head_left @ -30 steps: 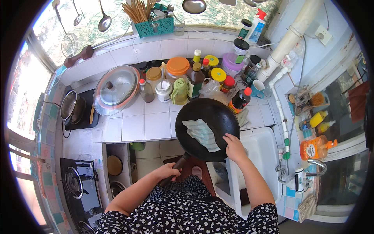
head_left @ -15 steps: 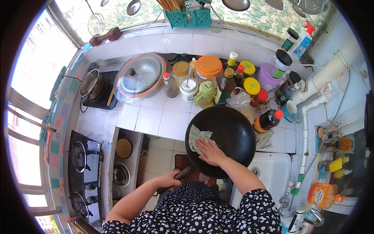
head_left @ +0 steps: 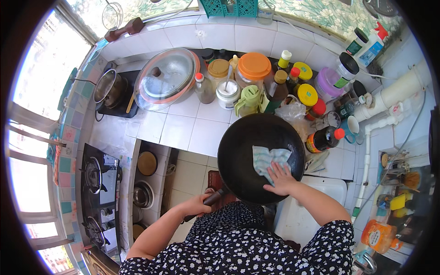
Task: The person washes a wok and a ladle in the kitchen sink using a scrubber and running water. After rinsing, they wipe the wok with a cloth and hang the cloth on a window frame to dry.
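while left hand [head_left: 198, 205] grips handle [head_left: 211, 200], wok [head_left: 250, 142] overhangs counter [head_left: 183, 128]

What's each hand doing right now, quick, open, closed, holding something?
Left hand: closed around the dark handle of the round black wok.
Right hand: open, fingers spread, pressing a pale checked cloth inside the wok.

A dark sauce bottle [head_left: 323, 139] with a red cap and a yellow-red label is lying tilted on the worktop [head_left: 201, 130], just right of the black pan. Behind it, jars with yellow lids [head_left: 306, 94] are standing among orange-lidded ones [head_left: 254, 66]. A white spray bottle [head_left: 372, 44] with a blue label is standing at the far right corner. An orange labelled bottle [head_left: 378, 236] is sitting low at the right edge.
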Tool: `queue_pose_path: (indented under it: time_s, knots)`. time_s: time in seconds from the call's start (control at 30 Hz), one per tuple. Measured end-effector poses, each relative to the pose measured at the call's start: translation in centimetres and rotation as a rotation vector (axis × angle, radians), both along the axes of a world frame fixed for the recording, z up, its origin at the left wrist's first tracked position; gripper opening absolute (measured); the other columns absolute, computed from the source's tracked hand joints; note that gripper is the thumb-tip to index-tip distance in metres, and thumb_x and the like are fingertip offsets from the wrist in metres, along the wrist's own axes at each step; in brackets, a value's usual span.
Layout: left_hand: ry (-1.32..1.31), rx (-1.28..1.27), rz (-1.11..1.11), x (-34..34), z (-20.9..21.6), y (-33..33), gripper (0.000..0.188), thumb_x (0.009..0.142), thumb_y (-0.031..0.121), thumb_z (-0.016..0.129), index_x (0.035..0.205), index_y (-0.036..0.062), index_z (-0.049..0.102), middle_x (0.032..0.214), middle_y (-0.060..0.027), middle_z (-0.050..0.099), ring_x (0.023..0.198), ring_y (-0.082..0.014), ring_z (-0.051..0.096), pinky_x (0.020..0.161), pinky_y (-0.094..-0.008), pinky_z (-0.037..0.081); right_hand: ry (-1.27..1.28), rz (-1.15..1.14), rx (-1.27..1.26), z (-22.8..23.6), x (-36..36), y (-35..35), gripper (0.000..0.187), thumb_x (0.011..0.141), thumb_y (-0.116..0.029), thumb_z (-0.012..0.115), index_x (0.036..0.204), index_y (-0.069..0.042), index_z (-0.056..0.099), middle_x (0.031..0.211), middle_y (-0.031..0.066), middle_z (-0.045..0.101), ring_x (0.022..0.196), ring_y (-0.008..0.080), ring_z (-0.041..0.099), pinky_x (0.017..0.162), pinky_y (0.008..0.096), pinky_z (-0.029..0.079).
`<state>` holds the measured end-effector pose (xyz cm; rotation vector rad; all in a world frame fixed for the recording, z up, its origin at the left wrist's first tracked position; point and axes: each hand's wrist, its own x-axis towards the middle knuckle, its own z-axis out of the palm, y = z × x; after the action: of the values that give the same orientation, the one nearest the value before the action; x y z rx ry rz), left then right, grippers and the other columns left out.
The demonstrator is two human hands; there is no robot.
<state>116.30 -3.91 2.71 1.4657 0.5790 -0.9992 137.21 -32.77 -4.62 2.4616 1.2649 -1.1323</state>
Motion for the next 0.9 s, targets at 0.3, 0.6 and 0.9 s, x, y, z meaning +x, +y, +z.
queue_pose_path:
  time_s: [0.3,0.6,0.9]
  knots:
    - [-0.016,0.123,-0.159,1.1,0.5,1.0,0.03,0.07,0.01,0.059,0.097,0.0016,0.05,0.06,-0.0013,0.05,0.049,-0.0109,0.051,0.047,-0.0262,0.041,0.088,-0.06,0.813,-7.0,-3.9,15.2,0.072,0.092,-0.054,0.029,0.144,-0.004,0.018,0.151,0.0176,0.006,0.141,0.0296,0.002,0.113,0.0444,0.003]
    - [-0.001,0.137,-0.065,-1.0,-0.3,0.8,0.042,0.069,0.012,0.059,0.109,0.0058,0.049,0.062,-0.004,0.052,0.049,-0.0134,0.053,0.048,-0.0275,0.044,-0.648,-0.002,0.367,-3.2,8.0,7.3,0.059,0.088,-0.036,0.049,0.142,-0.019,0.03,0.151,0.0019,0.018,0.139,0.0179,0.014,0.113,0.0407,0.006]
    - [-0.072,-0.084,0.039,-2.1,-1.5,2.0,0.034,0.067,0.007,0.062,0.099,0.0036,0.052,0.063,-0.0009,0.049,0.049,-0.0101,0.049,0.046,-0.025,0.039,0.298,-0.114,-0.026,1.5,-6.1,1.6,0.058,0.096,-0.04,0.028,0.144,-0.009,0.02,0.152,0.0131,0.007,0.14,0.0276,0.01,0.112,0.0403,0.012]
